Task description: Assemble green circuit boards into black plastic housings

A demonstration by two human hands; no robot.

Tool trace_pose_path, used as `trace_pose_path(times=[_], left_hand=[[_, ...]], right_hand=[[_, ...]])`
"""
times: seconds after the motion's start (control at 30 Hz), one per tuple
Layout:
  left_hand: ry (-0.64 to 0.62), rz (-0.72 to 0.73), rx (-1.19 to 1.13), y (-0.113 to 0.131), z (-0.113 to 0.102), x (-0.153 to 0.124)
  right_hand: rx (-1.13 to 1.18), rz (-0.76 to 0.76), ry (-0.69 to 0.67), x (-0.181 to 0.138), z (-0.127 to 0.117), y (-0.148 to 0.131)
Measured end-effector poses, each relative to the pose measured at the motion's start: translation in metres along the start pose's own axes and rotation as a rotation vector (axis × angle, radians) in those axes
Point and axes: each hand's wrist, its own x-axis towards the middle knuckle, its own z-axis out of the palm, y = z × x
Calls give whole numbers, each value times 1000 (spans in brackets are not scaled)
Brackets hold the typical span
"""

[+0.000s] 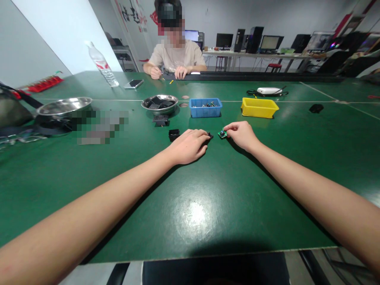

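Note:
My left hand (pixel 189 145) rests on the green table (pixel 208 198), its fingers curled over a small black part (pixel 209 135) that is mostly hidden under them. My right hand (pixel 242 134) pinches a small green circuit board (pixel 222 134) lying on the table just left of its fingertips. Another black plastic piece (pixel 173 134) lies a little left of my left hand.
Beyond my hands stand a blue bin (pixel 205 107) of small parts, a yellow bin (pixel 259 107) and a steel bowl (pixel 159 103) of black parts. A second steel bowl (pixel 63 107), a water bottle (pixel 101 64) and a phone (pixel 133 83) sit left. A person works across the table.

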Motion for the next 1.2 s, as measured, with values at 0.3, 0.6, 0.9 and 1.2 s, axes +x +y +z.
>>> trace_pose_path(times=[0.3,0.6,0.9,1.2], left_hand=[[71,16,-66,-3,3,1],[117,-77,27,-8,1,0],[220,-25,77,-8,-1,-1],[306,8,83,-4,-4,-1]], right_hand=[[-64,-143,55,-6,0,-2],[2,-275,102,-14,1,-11],[-135,-524,60,-24,3,-18],[-154,-676,-16,-28,4,-18]])
